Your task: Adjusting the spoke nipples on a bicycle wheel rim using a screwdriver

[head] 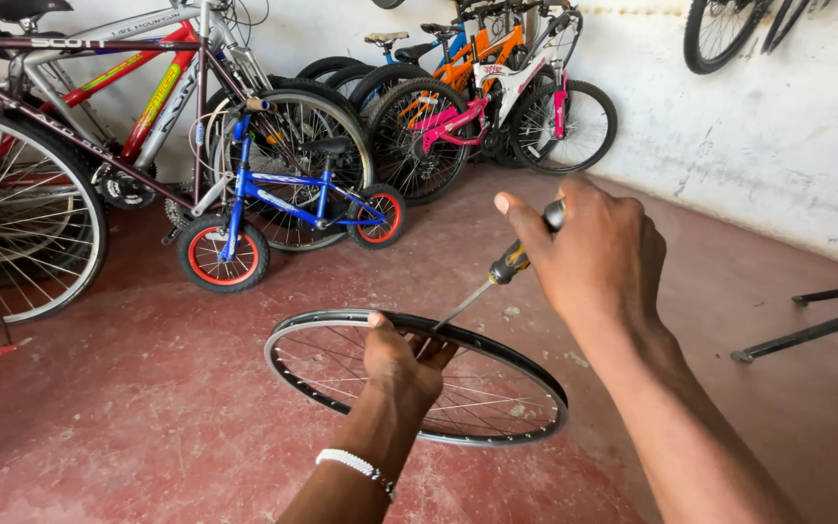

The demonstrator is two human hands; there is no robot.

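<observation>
The left hand [402, 361] has a closed grip on the bare wheel rim [322, 330]; the right hand [594, 254] grips a screwdriver [497, 277], its tip at the rim.

The left hand [402, 364] hides the screwdriver [497, 277] tip and part of the wheel rim [312, 325].
</observation>
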